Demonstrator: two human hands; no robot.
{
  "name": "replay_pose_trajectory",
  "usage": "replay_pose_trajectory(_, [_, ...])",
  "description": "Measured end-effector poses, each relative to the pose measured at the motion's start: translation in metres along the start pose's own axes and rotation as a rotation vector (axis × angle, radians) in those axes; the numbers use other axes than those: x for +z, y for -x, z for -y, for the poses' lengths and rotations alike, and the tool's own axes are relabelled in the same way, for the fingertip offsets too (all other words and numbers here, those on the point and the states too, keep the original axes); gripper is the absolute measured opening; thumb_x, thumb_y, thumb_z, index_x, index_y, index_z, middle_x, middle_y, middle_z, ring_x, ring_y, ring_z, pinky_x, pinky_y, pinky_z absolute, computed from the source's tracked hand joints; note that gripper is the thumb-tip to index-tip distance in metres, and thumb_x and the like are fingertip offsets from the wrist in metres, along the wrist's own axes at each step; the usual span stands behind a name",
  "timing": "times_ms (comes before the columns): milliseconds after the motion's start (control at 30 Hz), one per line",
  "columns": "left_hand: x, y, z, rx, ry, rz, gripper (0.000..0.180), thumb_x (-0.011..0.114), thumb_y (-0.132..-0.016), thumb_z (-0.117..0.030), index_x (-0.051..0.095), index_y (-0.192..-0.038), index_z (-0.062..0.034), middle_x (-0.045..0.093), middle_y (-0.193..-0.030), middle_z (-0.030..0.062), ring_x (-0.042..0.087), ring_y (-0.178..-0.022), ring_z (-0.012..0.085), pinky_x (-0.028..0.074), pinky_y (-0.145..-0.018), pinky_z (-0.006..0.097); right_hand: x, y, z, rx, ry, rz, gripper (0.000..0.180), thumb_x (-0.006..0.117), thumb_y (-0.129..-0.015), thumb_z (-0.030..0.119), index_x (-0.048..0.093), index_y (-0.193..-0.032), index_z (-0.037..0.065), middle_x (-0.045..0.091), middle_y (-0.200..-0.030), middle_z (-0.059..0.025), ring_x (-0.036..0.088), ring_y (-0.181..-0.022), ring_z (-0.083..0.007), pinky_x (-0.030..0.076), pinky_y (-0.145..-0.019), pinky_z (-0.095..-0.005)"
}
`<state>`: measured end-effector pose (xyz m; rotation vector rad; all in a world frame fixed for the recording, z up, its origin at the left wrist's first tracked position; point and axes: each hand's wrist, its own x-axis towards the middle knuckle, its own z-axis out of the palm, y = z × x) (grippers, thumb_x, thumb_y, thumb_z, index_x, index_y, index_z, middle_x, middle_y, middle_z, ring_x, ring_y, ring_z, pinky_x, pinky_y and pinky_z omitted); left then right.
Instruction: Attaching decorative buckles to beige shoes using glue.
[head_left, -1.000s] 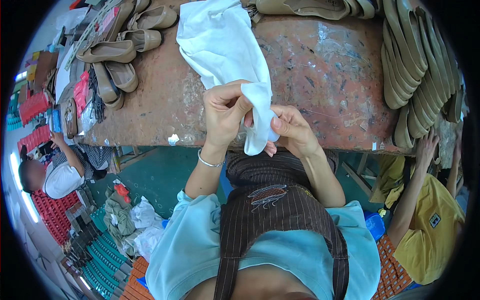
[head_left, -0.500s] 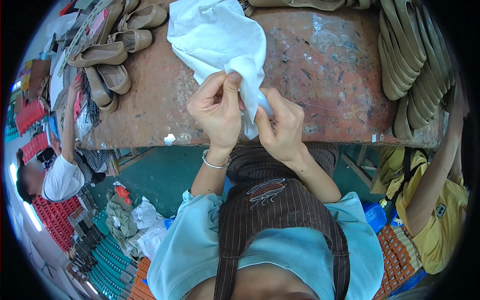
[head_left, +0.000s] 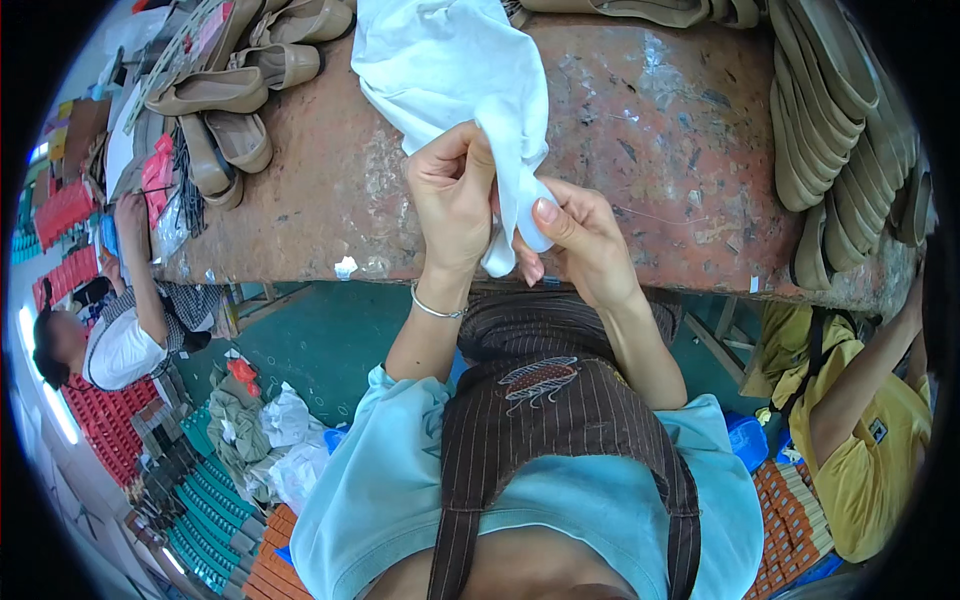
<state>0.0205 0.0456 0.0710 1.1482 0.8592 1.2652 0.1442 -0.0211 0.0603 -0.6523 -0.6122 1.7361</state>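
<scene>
A white cloth (head_left: 440, 75) lies across the table, its near end gathered and lifted at the table's front edge. My left hand (head_left: 450, 195) pinches a fold of that end between thumb and fingers. Just to the right, my right hand (head_left: 592, 240) has its thumb pressed on a smooth bluish-white part at the cloth's near end. Whether that part is cloth or a separate thing beneath it, I cannot make out. A short tip of cloth hangs between the two hands.
The worn reddish table (head_left: 640, 150) spans the front. Beige shoes (head_left: 215, 90) stand at its left, and a row of nested beige shoes (head_left: 815, 120) at its right. One person in white (head_left: 130, 345) works at left, another in yellow (head_left: 870, 440) at right.
My right hand has turned, its thumb now lying over the bluish-white part with the fingers more spread. My left hand still pinches the cloth. The person at right has lowered an arm.
</scene>
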Motion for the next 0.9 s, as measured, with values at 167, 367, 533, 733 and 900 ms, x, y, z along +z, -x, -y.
replay_pose_trajectory(167, [0.002,0.002,-0.002,0.123,-0.285,-0.064,0.027,0.064,-0.100,-0.018,0.069,-0.083,0.0017,0.058,-0.063,-0.0053,0.046,-0.055,-0.0002,0.032,-0.047,0.019,0.008,0.004,-0.005,-0.274,0.731,-0.283,0.028,0.058,-0.102,0.025,0.066,-0.099,-0.002,0.061,-0.071,-0.0025,0.054,-0.058,-0.0099,0.045,-0.055,-0.0244])
replay_pose_trajectory(367, [-0.001,0.000,0.003,0.118,-0.145,-0.036,0.026,0.058,-0.103,-0.015,0.069,-0.090,0.0042,0.062,-0.071,-0.0040,0.049,-0.061,0.0000,0.036,-0.051,0.019,0.005,0.003,-0.001,-0.028,0.123,-0.073,0.034,0.058,-0.102,0.031,0.065,-0.097,-0.003,0.060,-0.070,-0.0035,0.054,-0.058,-0.0098,0.045,-0.054,-0.0232])
replay_pose_trajectory(533, [0.004,-0.001,0.006,-0.059,0.042,-0.173,0.030,0.056,-0.104,-0.020,0.068,-0.087,0.0018,0.063,-0.073,-0.0038,0.052,-0.064,0.0009,0.041,-0.056,0.019,0.000,0.004,0.001,0.066,-0.007,0.017,0.039,0.057,-0.101,0.034,0.063,-0.095,-0.004,0.059,-0.070,-0.0062,0.055,-0.058,-0.0116,0.047,-0.054,-0.0252])
replay_pose_trajectory(733, [-0.016,-0.016,0.002,-0.320,0.410,-0.183,0.026,0.053,-0.104,-0.021,0.063,-0.112,0.0015,0.068,-0.104,0.0069,0.065,-0.092,0.0152,0.053,-0.083,0.031,0.000,0.010,0.004,-0.007,-0.065,-0.024,0.040,0.057,-0.101,0.037,0.062,-0.095,-0.003,0.059,-0.069,-0.0067,0.056,-0.059,-0.0128,0.047,-0.055,-0.0259])
replay_pose_trajectory(900, [-0.022,-0.006,0.001,-0.567,0.585,-0.155,0.044,0.057,-0.101,-0.025,0.050,-0.137,-0.0005,0.060,-0.132,0.0092,0.056,-0.124,0.0215,0.042,-0.109,0.038,-0.004,0.009,0.004,0.002,-0.055,0.032,0.043,0.057,-0.101,0.039,0.063,-0.099,-0.003,0.060,-0.070,-0.0079,0.058,-0.059,-0.0142,0.048,-0.056,-0.0264])
